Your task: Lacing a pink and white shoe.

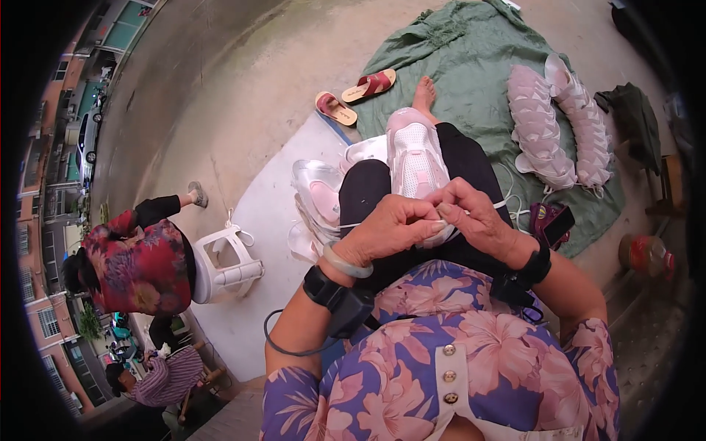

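A white and pink mesh shoe upper (414, 151) lies lengthwise on my lap, toe end pointing away. Over its near end, my left hand (393, 226) and my right hand (479, 224) meet with fingertips pinched together. Between them is a thin white cord (351, 226); parts of it show past my left hand and beside my right knee. The part inside the fingers is mostly hidden. To the left of my knee rest more white and pink uppers (318, 192), partly overlapped. Another white upper (368, 151) sits behind my left knee.
Two long stacks of pale pink uppers (540, 132) lie on a green cloth (471, 51) at right. Red sandals (370, 85) stand at its far left edge. A dark phone (559, 226) is right of me. Left are a white stool (228, 261) and two other people (140, 261).
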Demonstrator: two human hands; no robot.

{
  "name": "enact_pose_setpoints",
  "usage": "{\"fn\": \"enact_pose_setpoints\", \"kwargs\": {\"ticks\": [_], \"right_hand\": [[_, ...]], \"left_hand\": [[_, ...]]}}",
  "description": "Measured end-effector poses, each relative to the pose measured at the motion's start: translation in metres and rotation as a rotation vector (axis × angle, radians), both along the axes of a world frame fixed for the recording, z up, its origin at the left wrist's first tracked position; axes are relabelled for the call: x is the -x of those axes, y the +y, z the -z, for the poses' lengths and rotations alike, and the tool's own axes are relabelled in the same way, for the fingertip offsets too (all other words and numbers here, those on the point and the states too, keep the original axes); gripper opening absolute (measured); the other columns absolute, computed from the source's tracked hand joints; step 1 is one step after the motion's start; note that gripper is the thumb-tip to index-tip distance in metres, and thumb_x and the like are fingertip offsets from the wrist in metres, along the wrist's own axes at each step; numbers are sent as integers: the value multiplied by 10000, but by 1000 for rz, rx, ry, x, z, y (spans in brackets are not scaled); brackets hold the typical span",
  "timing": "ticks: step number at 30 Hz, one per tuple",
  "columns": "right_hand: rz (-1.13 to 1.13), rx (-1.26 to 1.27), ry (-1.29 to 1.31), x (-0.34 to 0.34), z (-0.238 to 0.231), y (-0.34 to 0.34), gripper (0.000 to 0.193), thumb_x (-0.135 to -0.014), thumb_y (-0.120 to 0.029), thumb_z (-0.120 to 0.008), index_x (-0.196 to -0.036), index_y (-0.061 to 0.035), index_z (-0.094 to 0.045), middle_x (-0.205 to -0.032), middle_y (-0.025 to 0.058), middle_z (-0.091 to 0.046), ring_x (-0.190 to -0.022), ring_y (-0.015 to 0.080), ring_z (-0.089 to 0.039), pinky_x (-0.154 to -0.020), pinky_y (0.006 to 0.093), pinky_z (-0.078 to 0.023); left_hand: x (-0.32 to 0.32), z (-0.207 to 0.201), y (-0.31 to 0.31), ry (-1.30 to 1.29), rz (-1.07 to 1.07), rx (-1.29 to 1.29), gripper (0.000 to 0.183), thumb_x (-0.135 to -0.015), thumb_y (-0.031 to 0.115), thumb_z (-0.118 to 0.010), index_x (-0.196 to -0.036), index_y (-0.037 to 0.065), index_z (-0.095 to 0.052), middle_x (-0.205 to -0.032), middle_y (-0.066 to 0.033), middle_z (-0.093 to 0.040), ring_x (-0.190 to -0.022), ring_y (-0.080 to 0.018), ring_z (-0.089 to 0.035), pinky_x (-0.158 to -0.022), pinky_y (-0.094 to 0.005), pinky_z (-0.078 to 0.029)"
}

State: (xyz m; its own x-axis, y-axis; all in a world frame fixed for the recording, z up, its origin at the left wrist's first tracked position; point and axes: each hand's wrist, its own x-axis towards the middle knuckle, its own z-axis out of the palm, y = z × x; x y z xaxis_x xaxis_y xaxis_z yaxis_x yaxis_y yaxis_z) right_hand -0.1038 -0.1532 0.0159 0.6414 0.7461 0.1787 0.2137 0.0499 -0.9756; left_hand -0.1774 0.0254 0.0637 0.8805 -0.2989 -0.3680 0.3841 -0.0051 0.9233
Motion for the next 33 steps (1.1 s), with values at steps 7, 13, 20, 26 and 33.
{"fn": "enact_pose_setpoints", "kwargs": {"ticks": [7,13,20,26,33], "right_hand": [[282,191,33,-14,15,-44,147,-884,-153,-530,-821,-42,-456,-629,4,-381,-584,85,-357,-517,242,-330],[551,322,-150,-60,69,-102,143,-886,-152,-527,-811,-51,-458,-638,-3,-380,-584,93,-352,-519,243,-333],[729,371,-275,-93,114,-131,150,-896,-153,-516,-818,-39,-457,-637,24,-408,-587,114,-370,-527,274,-359],[825,600,-425,-104,150,-146,188,-895,-197,-500,-814,-32,-460,-654,120,-485,-583,285,-468,-555,372,-402],[427,491,-550,-86,96,-52,274,-900,-272,-475,-789,-25,-520,-787,152,-567,-741,324,-553,-692,387,-435]], "left_hand": [[16,25,25,89,90,-96,209,-854,226,-610,-780,33,-635,-585,64,-472,-501,-5,-387,-436,-165,-292],[20,36,39,167,49,-87,179,-842,213,-617,-789,44,-646,-609,53,-533,-497,0,-404,-430,-156,-296],[20,44,48,161,59,-64,158,-829,204,-634,-819,49,-666,-634,55,-560,-501,4,-405,-417,-152,-275],[19,59,50,134,-26,-11,114,-829,149,-630,-832,42,-666,-681,39,-576,-603,-18,-472,-525,-170,-378],[-15,41,26,37,1,-209,138,-840,122,-611,-860,-8,-652,-698,28,-586,-644,-29,-502,-579,-180,-415]]}}
